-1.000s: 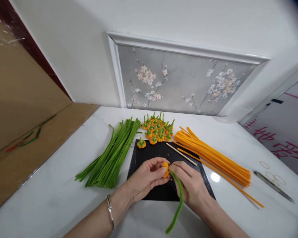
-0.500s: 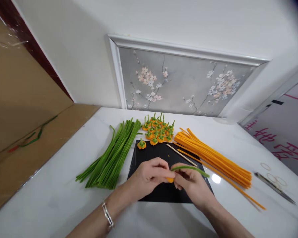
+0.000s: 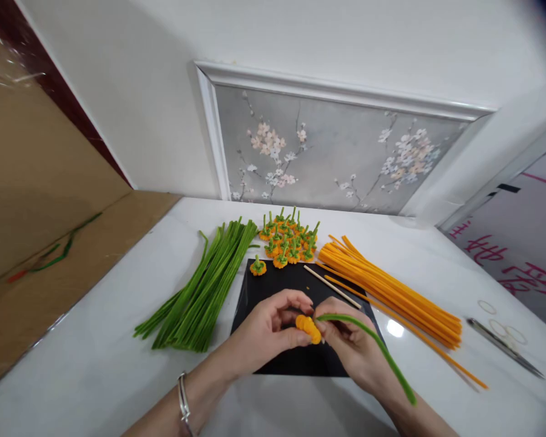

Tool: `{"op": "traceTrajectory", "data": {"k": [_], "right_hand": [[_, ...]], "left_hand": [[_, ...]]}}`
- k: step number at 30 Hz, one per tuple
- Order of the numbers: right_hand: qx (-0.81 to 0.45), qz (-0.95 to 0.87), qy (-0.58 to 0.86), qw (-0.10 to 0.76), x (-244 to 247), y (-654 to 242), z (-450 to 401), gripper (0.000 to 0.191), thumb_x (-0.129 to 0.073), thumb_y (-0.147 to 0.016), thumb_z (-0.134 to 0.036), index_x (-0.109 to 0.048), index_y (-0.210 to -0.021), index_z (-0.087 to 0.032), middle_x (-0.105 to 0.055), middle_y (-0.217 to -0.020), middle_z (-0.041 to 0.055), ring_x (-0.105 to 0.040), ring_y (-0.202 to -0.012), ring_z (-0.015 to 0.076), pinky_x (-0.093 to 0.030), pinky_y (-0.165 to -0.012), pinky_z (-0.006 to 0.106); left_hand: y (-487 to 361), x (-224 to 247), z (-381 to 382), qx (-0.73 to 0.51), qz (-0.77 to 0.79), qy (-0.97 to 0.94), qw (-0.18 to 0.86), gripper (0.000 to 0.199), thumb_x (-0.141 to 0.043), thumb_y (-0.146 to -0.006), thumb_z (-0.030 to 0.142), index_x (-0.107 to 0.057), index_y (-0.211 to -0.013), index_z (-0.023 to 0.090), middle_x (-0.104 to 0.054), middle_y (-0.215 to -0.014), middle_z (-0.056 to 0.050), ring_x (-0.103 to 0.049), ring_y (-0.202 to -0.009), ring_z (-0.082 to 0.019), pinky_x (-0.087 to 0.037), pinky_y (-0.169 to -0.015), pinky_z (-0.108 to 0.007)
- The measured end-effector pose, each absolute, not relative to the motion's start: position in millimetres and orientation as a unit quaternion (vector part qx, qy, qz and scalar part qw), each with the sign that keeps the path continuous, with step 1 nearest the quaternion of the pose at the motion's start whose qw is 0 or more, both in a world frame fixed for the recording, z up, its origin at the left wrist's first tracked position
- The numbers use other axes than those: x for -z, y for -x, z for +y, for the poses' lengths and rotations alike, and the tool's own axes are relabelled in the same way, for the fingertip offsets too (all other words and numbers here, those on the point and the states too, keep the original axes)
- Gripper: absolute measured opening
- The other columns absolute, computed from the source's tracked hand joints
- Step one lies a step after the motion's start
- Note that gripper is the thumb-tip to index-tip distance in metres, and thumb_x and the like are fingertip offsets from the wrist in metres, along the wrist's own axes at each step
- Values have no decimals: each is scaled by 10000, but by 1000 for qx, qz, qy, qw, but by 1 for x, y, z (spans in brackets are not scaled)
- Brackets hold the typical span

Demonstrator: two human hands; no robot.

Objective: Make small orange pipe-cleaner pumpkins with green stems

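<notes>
Between my hands is a small orange coiled pipe-cleaner pumpkin (image 3: 308,328), its ridges facing up. My left hand (image 3: 273,325) holds it at its left side, with the thumb below and the fingers curled above. A green pipe cleaner (image 3: 382,347) is pinched by my right hand (image 3: 352,343) right beside the pumpkin. Its long end arches over that hand and hangs down toward the wrist. Whether the green end is fixed to the pumpkin I cannot tell. Both hands are above a black mat (image 3: 273,288).
A bundle of green pipe cleaners (image 3: 204,291) lies left, an orange bundle (image 3: 391,291) right. Several finished little pumpkins (image 3: 289,240) with green stems stand behind the mat; one pumpkin (image 3: 258,266) sits on it. Also there: a wooden stick (image 3: 332,286), tweezers (image 3: 505,347) and rubber bands (image 3: 498,328).
The orange pumpkin has turned into fuller view as my left fingers lifted and opened. The green pipe cleaner's long end has swung down over my right hand toward the wrist.
</notes>
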State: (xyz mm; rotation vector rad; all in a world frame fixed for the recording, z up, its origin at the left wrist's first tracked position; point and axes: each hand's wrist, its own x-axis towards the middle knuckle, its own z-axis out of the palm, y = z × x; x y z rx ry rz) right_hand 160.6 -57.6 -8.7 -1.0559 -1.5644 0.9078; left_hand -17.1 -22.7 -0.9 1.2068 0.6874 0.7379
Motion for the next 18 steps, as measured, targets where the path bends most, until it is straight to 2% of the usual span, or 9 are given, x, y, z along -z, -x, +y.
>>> {"op": "traceTrajectory", "data": {"k": [2, 5, 10, 12, 15, 18], "right_hand": [[-343, -668, 423, 508, 11, -160, -57, 163, -525, -901, -242, -625, -784, -191, -588, -754, 32, -563, -666, 141, -470, -579, 237], [-325, -685, 419, 500, 10, -160, -57, 151, -518, -899, -195, -628, -797, -190, -602, -786, 42, -581, -691, 145, -472, -593, 238], [-352, -706, 425, 443, -2, -162, -58, 169, -512, -880, -170, -645, -776, -179, -600, -760, 42, -574, -669, 145, -447, -568, 232], [-357, -714, 432, 420, -4, -162, -59, 175, -507, -867, -161, -661, -785, -175, -598, -752, 42, -570, -662, 147, -437, -566, 237], [-387, -695, 466, 388, -2, -160, -60, 166, -518, -819, -148, -666, -749, -171, -613, -745, 33, -556, -628, 135, -418, -551, 234], [-498, -609, 507, 353, 6, -159, -58, 127, -543, -757, -175, -622, -658, -166, -545, -586, -15, -452, -484, 94, -337, -448, 206]], "left_hand": [[14, 1, -24, -303, 309, -497, 752, 267, -761, -695, 187, -572, -883, 173, -636, -818, -5, -633, -738, -122, -541, -739, -279], [12, 0, -26, -314, 311, -504, 742, 263, -776, -670, 174, -561, -820, 164, -619, -759, 16, -603, -683, -97, -519, -694, -236], [20, -3, -19, -314, 303, -654, 618, 92, -668, -725, 78, -642, -776, 150, -587, -812, 0, -559, -707, -94, -450, -635, -183], [24, -6, -16, -289, 296, -726, 550, 182, -592, -731, 7, -670, -791, 160, -597, -850, -8, -557, -709, -93, -426, -619, -175], [29, -13, -18, -248, 280, -815, 443, 298, -507, -747, -47, -687, -832, 175, -601, -870, -15, -566, -763, -104, -424, -695, -184], [30, -17, -22, -195, 268, -861, 386, 313, -454, -825, -8, -681, -906, 192, -575, -919, -27, -559, -795, -115, -424, -742, -199]]}}
